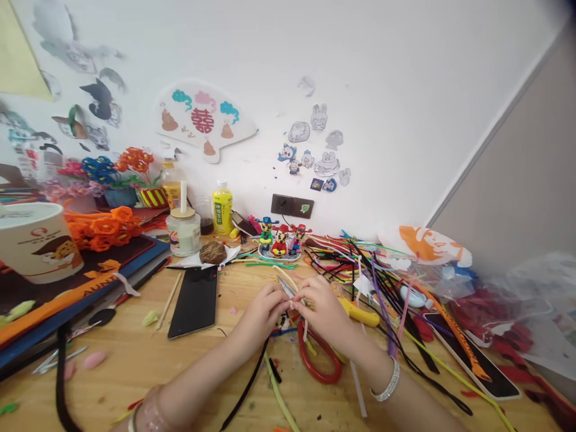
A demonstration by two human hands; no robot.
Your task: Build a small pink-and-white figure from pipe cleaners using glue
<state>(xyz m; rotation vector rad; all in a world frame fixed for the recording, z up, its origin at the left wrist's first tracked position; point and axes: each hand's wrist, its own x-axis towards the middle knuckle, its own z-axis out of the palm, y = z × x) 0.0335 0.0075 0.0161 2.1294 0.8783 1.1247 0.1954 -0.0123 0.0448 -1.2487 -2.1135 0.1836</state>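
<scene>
Over the middle of the table, my left hand [265, 309] and my right hand [321, 306] meet with fingertips pinched together. Between them is a thin pale pipe cleaner [306, 331], its end hanging below my right fingers. Red-handled scissors [330, 379] lie under my right hand, the blades pointing away past the fingertips. A small black-and-white piece [283, 322] shows just beneath the fingers, partly hidden. Beside my right wrist lies a yellow handle [362, 313]. Loose yellow-green [279, 393] and black strands lie below the hands.
A phone [194, 303] lies left of the hands, another [472, 357] at right. Tangled pipe cleaners [360, 261] spread behind my right hand. Small figures [281, 237] stand on a tray near the wall. A jar [183, 233], yellow bottle [222, 208] and paper cup [38, 243] stand left.
</scene>
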